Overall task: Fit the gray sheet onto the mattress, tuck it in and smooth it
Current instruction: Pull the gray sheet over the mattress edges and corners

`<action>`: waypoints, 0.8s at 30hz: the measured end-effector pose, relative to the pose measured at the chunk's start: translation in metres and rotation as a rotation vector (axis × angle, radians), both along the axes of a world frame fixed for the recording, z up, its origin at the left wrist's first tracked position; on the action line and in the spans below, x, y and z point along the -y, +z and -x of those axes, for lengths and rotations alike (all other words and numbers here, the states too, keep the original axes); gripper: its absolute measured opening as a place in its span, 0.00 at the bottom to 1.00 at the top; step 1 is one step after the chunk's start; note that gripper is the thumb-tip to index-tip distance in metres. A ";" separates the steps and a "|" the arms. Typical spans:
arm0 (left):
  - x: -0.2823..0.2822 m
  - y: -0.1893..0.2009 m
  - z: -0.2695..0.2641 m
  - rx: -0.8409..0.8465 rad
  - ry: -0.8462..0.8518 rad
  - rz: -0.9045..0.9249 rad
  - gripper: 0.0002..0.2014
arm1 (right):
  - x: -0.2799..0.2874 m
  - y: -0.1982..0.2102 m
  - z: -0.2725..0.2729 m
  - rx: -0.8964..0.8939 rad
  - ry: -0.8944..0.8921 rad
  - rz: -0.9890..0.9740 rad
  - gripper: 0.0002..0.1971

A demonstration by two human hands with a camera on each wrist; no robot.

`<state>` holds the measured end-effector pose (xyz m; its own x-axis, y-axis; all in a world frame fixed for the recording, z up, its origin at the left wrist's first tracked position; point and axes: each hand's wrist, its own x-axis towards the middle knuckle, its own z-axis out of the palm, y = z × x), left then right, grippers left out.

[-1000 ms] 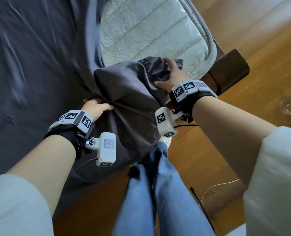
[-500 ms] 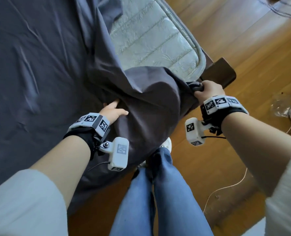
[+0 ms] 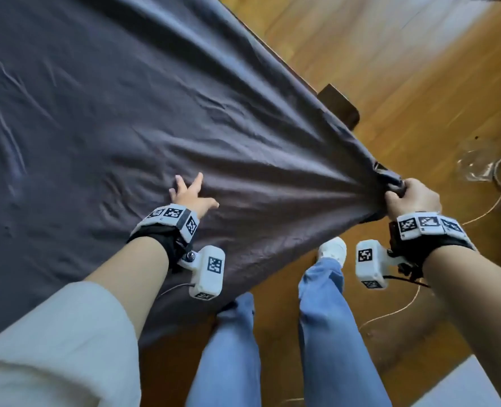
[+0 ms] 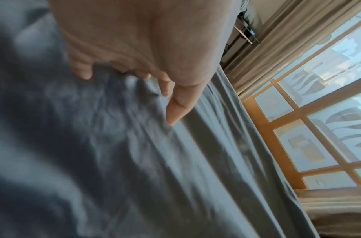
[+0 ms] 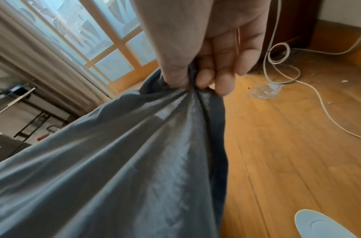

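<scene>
The gray sheet (image 3: 131,107) lies spread over the whole bed in the head view, with the mattress hidden beneath it. My right hand (image 3: 410,198) grips the bunched corner of the sheet (image 5: 187,103) and holds it stretched out past the bed corner, above the floor. Folds fan out from that grip across the cloth. My left hand (image 3: 190,193) rests flat on the sheet (image 4: 175,161) near the bed's near edge, fingers spread and straight.
A dark wooden bedpost (image 3: 338,108) sticks out at the bed corner. White cables (image 5: 281,64) and a crumpled clear wrapper (image 5: 265,91) lie on the wood floor to the right. My legs (image 3: 325,318) stand close to the bed edge. Curtains and a window (image 4: 318,112) lie beyond.
My right hand has pulled the sheet corner out to the right, covering the bare quilted mattress. My left hand let go of the cloth and now lies flat on it.
</scene>
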<state>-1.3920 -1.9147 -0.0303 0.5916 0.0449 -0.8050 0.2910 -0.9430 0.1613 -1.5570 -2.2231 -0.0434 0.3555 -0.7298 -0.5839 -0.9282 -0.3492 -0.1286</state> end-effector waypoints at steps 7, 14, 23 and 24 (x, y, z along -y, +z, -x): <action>0.105 0.009 0.029 -0.031 0.011 0.092 0.39 | 0.038 -0.004 0.010 0.058 0.033 -0.136 0.05; 0.152 0.014 0.025 -0.013 0.013 0.129 0.39 | 0.082 -0.011 0.019 0.004 -0.093 -0.241 0.17; 0.122 0.012 -0.032 0.071 0.095 0.070 0.39 | 0.057 -0.005 -0.104 0.190 0.178 -0.427 0.08; 0.119 0.012 -0.042 0.075 0.113 0.065 0.39 | 0.052 -0.004 -0.121 0.203 0.208 -0.434 0.08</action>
